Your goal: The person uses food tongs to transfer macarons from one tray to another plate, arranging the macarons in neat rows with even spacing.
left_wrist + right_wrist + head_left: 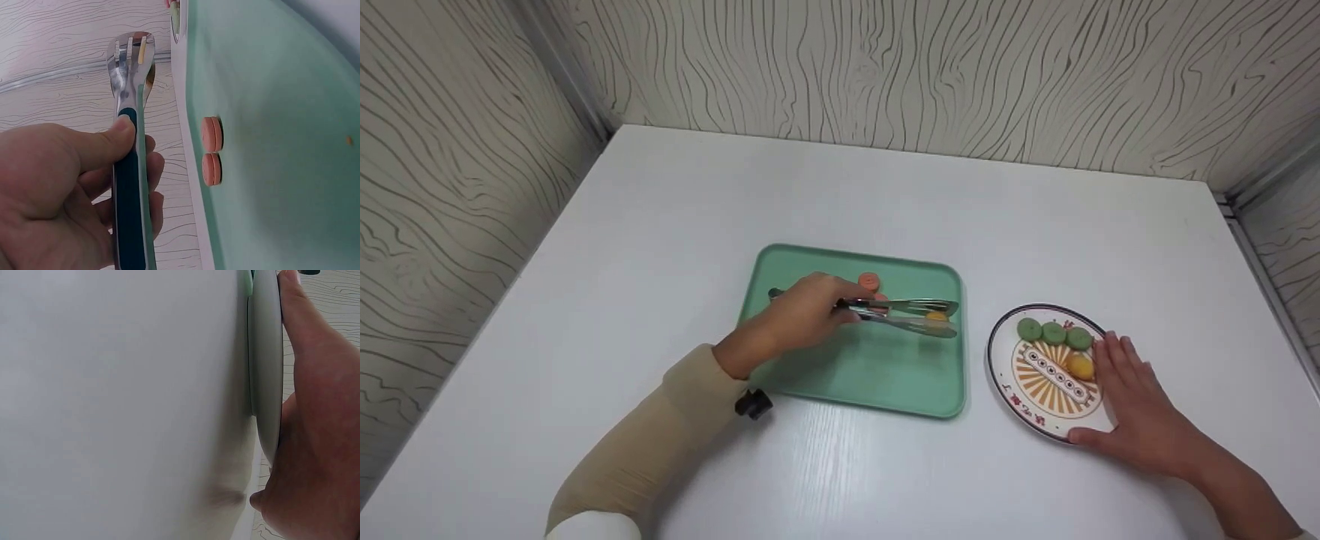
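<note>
My left hand (810,311) grips a pair of metal tongs (904,306) with dark handles above the green tray (855,386). A small yellow round piece (936,318) sits between the tips of the tongs. Two orange discs (211,134) lie on the tray; in the head view the hand and tongs partly cover one of them. My right hand (1147,416) rests at the right rim of a white patterned plate (1011,375), fingers straight and thumb on the near rim. On that plate are three green discs (1054,333) in a row and one yellow round piece (1081,366).
The tray and plate stand side by side on a white table (675,225), a narrow gap between them. Wood-grain panels (885,75) rise behind the table and at both sides. A tiny orange crumb (349,140) lies on the tray.
</note>
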The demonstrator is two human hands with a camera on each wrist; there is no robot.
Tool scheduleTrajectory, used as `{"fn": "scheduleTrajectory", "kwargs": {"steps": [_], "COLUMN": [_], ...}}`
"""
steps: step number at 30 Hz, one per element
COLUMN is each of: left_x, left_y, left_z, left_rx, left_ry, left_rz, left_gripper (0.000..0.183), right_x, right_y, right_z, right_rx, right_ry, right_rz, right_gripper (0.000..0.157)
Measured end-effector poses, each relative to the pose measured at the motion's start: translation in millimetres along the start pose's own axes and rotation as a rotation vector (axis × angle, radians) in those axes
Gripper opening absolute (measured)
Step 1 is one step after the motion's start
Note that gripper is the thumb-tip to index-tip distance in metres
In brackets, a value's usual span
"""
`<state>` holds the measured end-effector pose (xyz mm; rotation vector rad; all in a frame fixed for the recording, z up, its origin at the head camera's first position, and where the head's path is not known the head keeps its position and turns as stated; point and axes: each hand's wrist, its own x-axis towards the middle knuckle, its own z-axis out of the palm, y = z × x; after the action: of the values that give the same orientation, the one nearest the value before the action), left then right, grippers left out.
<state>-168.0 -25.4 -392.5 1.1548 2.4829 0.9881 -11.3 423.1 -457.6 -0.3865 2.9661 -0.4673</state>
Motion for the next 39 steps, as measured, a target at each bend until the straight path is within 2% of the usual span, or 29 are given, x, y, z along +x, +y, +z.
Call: {"fn": "scheduleTrajectory", "kwargs": {"steps": [12,17,21,25,32,35,39], "left_x": [13.7,20.6,28.9,36.8,45.6,48.4,52.1], "left_y": [12.7,18.1,23.3,27.6,32.6,34.9,40.2], "left_z": [8.1,12.3,16.7,22.8,32.5,36.2,41.0], "left_rx": [0.063,0.078,0.042,0.014,0.071,0.089,0.061], "left_ry": [-0.009,-0.025,-0.045,-0.05,-0.017,-0.022,-0.052], "left_rz": [0.001,-0.009,-0.024,-0.011,0.017,0.01,-0.014], "left_gripper": [0.013,0.018,0.022,0.022,0.019,0.017,0.014], "right_x": [-0.2,-0.2,-0.3,-0.2,0.2,0.0,-0.5], "right_y": [-0.4,-0.1,0.0,0.3,0.0,0.1,-0.3], "right_z": [0.5,-0.2,-0.3,0.5,0.0,-0.2,-0.6], "right_rx": [0.009,0.002,0.001,0.002,0.003,0.008,0.003], "right_ry": [0.012,0.005,0.008,0.012,0.009,0.007,0.009], "right_rz": [-0.012,-0.009,-0.012,-0.011,-0.007,-0.008,-0.016], "right_gripper": [0.129,0.129,0.13,0.129,0.13,0.129,0.128]}}
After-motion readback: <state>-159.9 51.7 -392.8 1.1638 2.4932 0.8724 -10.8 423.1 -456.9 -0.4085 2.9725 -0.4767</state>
